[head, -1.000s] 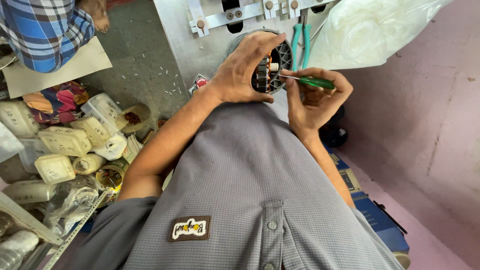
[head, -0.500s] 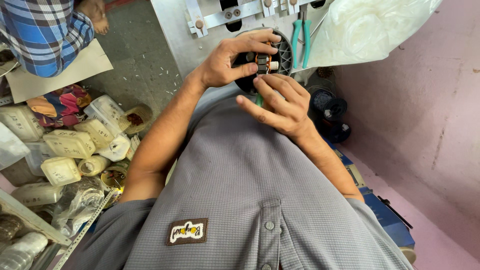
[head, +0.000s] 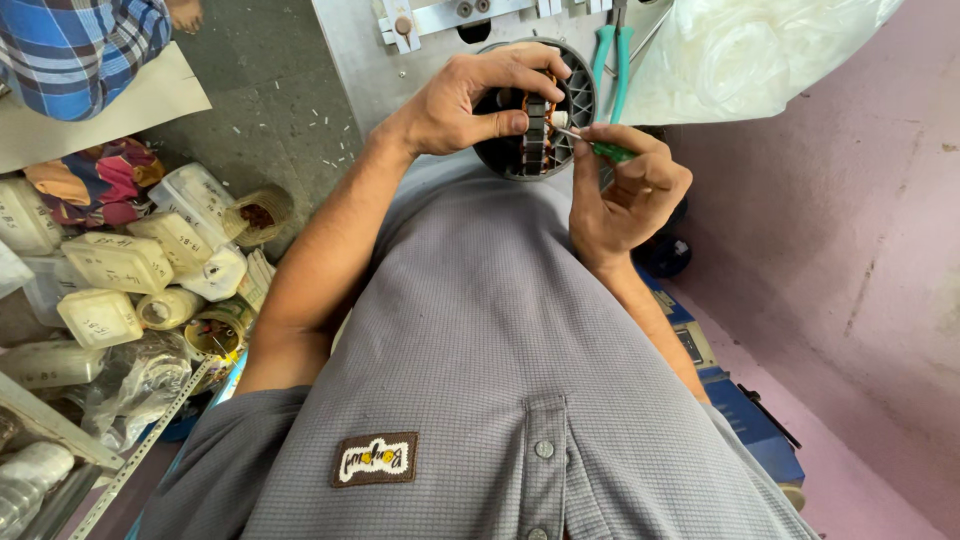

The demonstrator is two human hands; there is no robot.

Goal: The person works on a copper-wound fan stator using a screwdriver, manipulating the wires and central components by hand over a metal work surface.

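Your left hand (head: 470, 100) clamps the round black stator (head: 540, 115) at 12 o'clock, thumb pressed across its face, copper windings under your fingers. Your right hand (head: 625, 195), at 1 o'clock, pinches a green-handled screwdriver (head: 600, 148) with its tip at the core. If the tip slips sideways, it may jab your thumb or nick the winding; an easing grip could let the stator twist.

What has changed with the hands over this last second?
Half a second ago the right hand lay spread over the round black motor part; it has drawn back to the right and again points the green-handled tool at the copper windings. The left hand has kept holding the part throughout.
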